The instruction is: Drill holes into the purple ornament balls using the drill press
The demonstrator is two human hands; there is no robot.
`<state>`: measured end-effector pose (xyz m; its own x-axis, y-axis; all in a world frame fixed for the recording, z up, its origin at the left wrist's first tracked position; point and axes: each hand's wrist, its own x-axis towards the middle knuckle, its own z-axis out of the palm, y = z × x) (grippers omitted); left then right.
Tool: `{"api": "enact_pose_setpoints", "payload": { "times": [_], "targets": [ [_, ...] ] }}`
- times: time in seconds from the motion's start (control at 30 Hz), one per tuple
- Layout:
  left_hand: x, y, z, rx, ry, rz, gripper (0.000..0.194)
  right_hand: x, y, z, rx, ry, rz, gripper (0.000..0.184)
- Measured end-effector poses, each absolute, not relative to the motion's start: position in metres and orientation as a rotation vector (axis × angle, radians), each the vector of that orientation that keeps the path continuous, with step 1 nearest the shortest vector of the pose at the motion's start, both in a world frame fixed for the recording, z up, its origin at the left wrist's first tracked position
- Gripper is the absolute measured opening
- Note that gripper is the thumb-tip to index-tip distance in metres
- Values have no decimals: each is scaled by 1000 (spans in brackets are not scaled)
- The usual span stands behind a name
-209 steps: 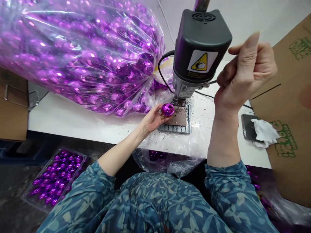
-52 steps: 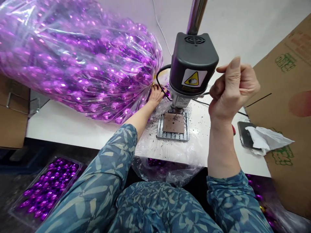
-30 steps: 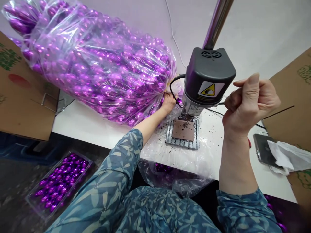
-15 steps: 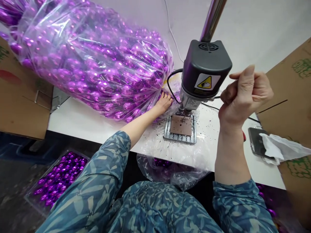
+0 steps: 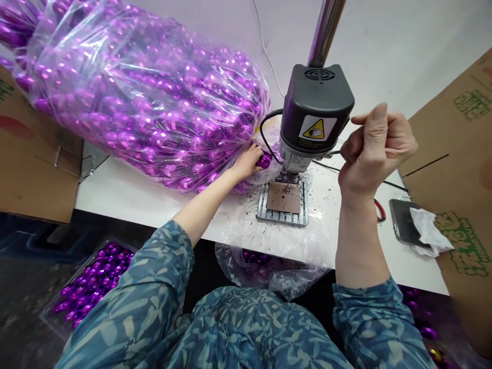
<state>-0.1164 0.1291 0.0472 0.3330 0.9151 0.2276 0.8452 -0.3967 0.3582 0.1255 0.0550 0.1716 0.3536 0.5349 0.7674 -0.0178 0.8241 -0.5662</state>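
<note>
My left hand (image 5: pixel 249 161) is at the gathered mouth of a large clear plastic bag (image 5: pixel 161 102) full of shiny purple balls. Its fingers and thumb are closed on one purple ball (image 5: pixel 264 161), which shows beyond the fingertips. My right hand (image 5: pixel 378 146) is raised in a fist at the right side of a small black drill press (image 5: pixel 317 113). A thin lever rod (image 5: pixel 335 152) runs from the press into this fist; the grip itself is hidden. Below the drill head, a brown plate (image 5: pixel 283 198) with a small hole lies on the slotted metal base (image 5: pixel 282 221).
Dark shavings dot the white table (image 5: pixel 130 192) around the base. A phone (image 5: pixel 403 220) with crumpled tissue (image 5: pixel 428 233) and a red-handled tool (image 5: pixel 380 210) lie at right. Cardboard boxes (image 5: pixel 457 164) flank the table. A clear bin (image 5: pixel 92 282) of purple balls stands below left.
My left hand has shifted slightly left, and a purple ball now shows at its fingertips. My right fist stays beside the drill press. The view has moved a little.
</note>
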Motion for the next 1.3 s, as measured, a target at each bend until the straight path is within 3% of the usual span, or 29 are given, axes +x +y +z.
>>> {"api": "enact_pose_setpoints", "payload": {
  "times": [0.13, 0.23, 0.4, 0.53, 0.8, 0.97, 1.3],
  "targets": [
    [-132, 85, 47, 2104, 1542, 1054, 54, 124, 55, 172, -489, -1142, 389, 51],
    [-132, 45, 46, 1667, 1381, 1382, 56, 123, 56, 172, -487, -1133, 379, 53],
    [-110, 0, 33, 1029, 1010, 1177, 47, 122, 58, 172, -531, -1131, 335, 59],
    [-86, -6, 10, 851, 924, 1155, 42, 122, 59, 172, -569, -1137, 302, 63],
    [-63, 19, -19, 1013, 1031, 1264, 45, 121, 56, 173, -581, -1153, 316, 67],
    [-60, 33, -28, 1152, 1070, 1246, 59, 119, 52, 174, -604, -1151, 290, 66],
    [-56, 46, -35, 1177, 995, 1241, 50, 118, 50, 175, -542, -1150, 320, 57]
  ]
}}
